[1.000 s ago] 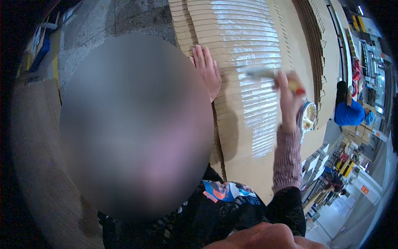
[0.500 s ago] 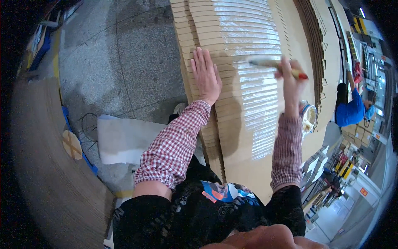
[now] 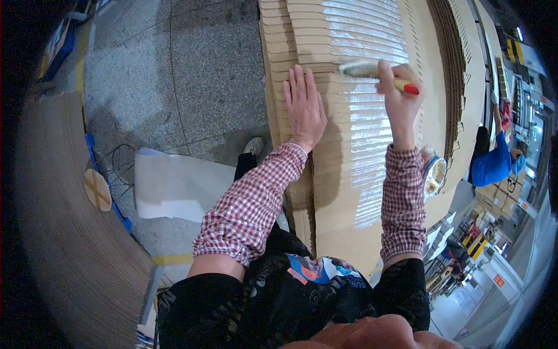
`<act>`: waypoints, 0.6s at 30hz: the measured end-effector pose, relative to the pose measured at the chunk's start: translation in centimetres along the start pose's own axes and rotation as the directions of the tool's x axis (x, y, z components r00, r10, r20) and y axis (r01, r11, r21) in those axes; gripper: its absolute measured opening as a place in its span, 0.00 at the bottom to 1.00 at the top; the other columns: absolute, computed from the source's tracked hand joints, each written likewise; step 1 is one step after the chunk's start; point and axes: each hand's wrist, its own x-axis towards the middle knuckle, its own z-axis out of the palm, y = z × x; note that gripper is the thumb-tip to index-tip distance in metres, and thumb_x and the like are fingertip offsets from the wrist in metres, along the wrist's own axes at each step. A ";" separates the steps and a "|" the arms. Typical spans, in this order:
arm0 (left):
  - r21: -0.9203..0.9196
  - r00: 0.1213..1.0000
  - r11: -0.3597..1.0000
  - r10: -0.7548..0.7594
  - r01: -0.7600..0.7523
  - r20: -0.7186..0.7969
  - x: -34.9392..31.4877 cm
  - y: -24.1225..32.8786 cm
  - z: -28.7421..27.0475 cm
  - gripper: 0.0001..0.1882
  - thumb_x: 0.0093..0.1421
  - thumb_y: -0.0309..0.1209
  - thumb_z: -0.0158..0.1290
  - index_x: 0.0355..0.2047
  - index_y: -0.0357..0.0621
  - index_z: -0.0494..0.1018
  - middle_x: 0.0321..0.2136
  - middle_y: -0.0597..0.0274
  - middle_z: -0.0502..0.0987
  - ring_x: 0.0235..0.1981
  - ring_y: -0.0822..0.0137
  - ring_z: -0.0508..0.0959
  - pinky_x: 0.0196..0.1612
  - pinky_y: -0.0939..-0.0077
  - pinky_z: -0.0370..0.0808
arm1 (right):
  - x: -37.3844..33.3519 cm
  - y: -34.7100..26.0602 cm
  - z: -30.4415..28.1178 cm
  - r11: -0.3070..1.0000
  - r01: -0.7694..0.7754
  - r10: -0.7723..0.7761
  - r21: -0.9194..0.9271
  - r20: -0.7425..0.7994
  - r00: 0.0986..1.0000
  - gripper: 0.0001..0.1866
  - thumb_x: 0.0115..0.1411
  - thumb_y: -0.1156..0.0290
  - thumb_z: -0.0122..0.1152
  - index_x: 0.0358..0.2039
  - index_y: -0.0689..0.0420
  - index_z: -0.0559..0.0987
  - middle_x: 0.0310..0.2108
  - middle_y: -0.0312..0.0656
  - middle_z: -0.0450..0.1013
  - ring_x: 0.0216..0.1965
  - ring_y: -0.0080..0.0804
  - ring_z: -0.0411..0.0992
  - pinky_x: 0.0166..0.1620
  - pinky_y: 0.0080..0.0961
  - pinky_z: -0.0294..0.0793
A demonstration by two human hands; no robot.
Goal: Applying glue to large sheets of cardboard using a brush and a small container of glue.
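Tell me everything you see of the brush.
The brush has a pale, wood-like handle with a red end, gripped in the right hand. Its greyish, slightly blurred head points left over the layered cardboard with its glossy band; whether it touches is unclear. It lies nearly crosswise.

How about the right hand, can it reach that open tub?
Probably yes: the right hand, holding a brush, is near the tub beside its checked sleeve, and nothing visible covers the opening.
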 end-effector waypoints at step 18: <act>0.062 0.997 0.998 0.023 -0.018 -0.076 0.0 -1.5 -0.5 0.28 0.63 0.30 0.36 0.62 0.32 0.47 0.63 0.40 0.46 0.65 0.44 0.46 0.65 0.51 0.39 | -11.1 -0.1 -5.2 0.957 0.031 0.042 -0.290 0.242 0.969 0.09 0.49 0.75 0.65 0.18 0.64 0.74 0.16 0.40 0.66 0.18 0.25 0.64 0.24 0.21 0.61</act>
